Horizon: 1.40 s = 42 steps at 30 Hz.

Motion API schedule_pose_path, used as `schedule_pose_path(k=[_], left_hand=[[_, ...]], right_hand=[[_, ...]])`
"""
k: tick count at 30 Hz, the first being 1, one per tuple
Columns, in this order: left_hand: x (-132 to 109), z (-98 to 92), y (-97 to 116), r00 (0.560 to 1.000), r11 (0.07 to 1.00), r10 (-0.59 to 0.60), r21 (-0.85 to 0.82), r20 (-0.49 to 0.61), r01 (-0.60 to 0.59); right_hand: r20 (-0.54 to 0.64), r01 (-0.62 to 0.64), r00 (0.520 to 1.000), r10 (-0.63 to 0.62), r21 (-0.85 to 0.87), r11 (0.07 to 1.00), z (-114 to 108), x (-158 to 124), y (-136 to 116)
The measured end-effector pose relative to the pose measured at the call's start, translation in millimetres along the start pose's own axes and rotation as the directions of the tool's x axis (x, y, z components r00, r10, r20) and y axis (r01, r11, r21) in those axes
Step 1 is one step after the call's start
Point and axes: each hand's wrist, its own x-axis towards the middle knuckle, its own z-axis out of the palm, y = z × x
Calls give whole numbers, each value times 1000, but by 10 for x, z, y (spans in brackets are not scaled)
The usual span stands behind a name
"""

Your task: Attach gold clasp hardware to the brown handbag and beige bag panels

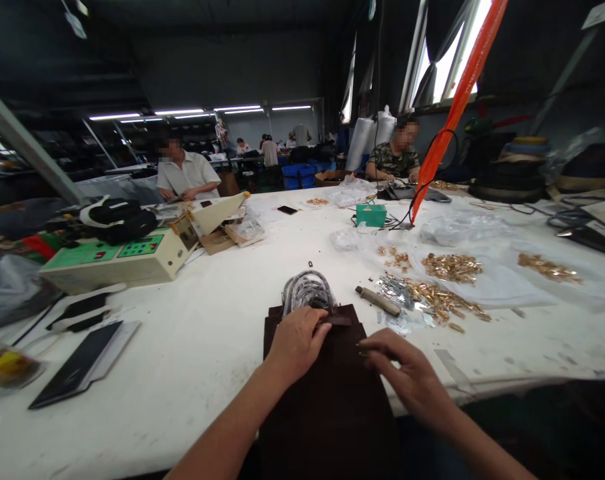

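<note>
A dark brown bag (332,393) lies flat on the white table (202,333) in front of me, its plastic-wrapped handles (307,291) at the far end. My left hand (295,343) rests on the bag's top edge, fingers curled and pinching near a small strap. My right hand (405,373) lies on the bag's right edge, fingers pressed together on it. Whether either hand holds a small part is hidden.
A wooden-handled tool (377,301) and heaps of gold metal fittings (450,267) lie to the right. A cream and green machine (112,257) stands at left, dark flat pieces (82,363) near it. Two seated people work at the far side; an orange strap (457,107) hangs down.
</note>
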Motion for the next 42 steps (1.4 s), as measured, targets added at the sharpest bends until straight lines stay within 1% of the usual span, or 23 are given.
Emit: schedule_pose_path(k=[2, 4, 6, 8, 12, 15, 17, 19, 21, 22, 24, 26, 27, 28, 30, 33, 37, 42], left_hand=[[38, -60, 65, 995, 991, -95, -97, 18, 96], [76, -131, 143, 979, 961, -199, -185, 47, 205], [102, -190, 215, 962, 925, -265, -266, 68, 273], [112, -218, 271, 956, 896, -282, -333, 85, 294], [114, -196, 364, 959, 866, -250, -414, 130, 282], [145, -172, 469, 978, 877, -182, -432, 106, 210], [185, -164, 542, 988, 887, -125, -436, 94, 153], [224, -154, 578, 992, 892, -72, -440, 100, 109], [247, -132, 538, 996, 887, -44, -456, 76, 74], [247, -114, 485, 998, 884, -49, -463, 41, 63], [225, -65, 327, 993, 895, -107, -441, -58, 71], [181, -6, 144, 977, 937, -167, -330, -129, 116], [156, 23, 65, 977, 960, -169, -245, -133, 133], [133, 49, 3, 981, 979, -153, -153, -116, 134], [103, 88, -59, 994, 995, -94, 7, -51, 95], [117, 111, -33, 998, 989, -55, 141, 8, 53], [202, 116, 27, 996, 977, -58, 209, 66, 43], [276, 133, 23, 995, 983, -68, 176, 74, 55]], right_hand=[[63, 113, 991, -114, 22, 993, 300, 21, -19], [98, 152, 983, -152, 10, 988, 493, 62, 49], [129, 149, 982, -141, -59, 987, 592, 96, 141], [159, 146, 980, -120, -160, 976, 628, 111, 209], [181, 131, 981, -65, -383, 914, 655, 131, 238], [154, 109, 987, -36, -505, 856, 718, 181, 242], [126, 101, 991, -43, -505, 857, 770, 233, 256], [71, 80, 996, -55, -438, 895, 803, 295, 260], [12, 78, 997, -79, -329, 941, 792, 365, 234], [-11, 90, 995, -97, -268, 959, 767, 403, 210], [-57, 118, 990, -130, -178, 977, 686, 475, 155], [-120, 110, 985, -127, -143, 984, 582, 534, 118], [-146, 84, 984, -105, -144, 986, 532, 555, 113], [-168, 49, 983, -73, -140, 989, 485, 571, 118], [-179, -24, 984, 3, -117, 993, 409, 587, 146], [-139, -83, 988, 64, -134, 988, 322, 584, 192], [-94, -110, 991, 92, -206, 972, 216, 556, 195], [-110, -167, 983, 147, -204, 965, 124, 497, 135]])
